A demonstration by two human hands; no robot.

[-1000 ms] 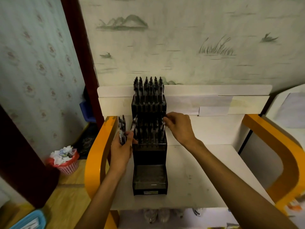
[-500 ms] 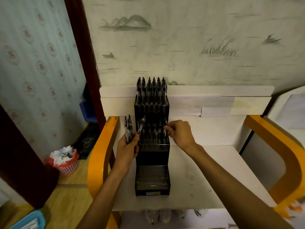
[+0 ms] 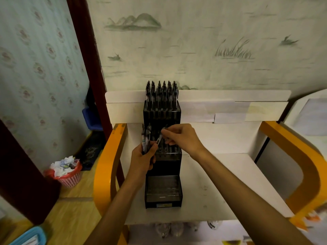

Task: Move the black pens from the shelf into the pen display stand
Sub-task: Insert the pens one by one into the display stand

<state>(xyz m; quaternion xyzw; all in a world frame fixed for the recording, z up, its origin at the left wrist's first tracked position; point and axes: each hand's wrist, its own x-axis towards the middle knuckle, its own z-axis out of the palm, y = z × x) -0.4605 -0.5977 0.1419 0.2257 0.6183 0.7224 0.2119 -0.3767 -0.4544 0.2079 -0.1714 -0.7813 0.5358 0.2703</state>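
A black tiered pen display stand (image 3: 163, 198) stands on the white shelf (image 3: 221, 183). Its top tier is packed with several black pens (image 3: 161, 93); the middle tier also holds pens, and the bottom tray has none. My left hand (image 3: 143, 160) grips a small bunch of black pens (image 3: 145, 138) upright, just left of the stand. My right hand (image 3: 182, 137) pinches the upper end of one tilted black pen (image 3: 160, 137) that sticks out of that bunch, in front of the middle tier.
Orange curved side rails (image 3: 104, 167) frame the shelf left and right. A red basket of crumpled paper (image 3: 66, 172) sits on the wooden floor at the left. A dark door frame (image 3: 88, 55) and a blue bin (image 3: 91, 117) are behind it.
My right hand left the right side of the middle tier and came left to take the tilted pen from my left hand's bunch. My left hand stayed about where it was.
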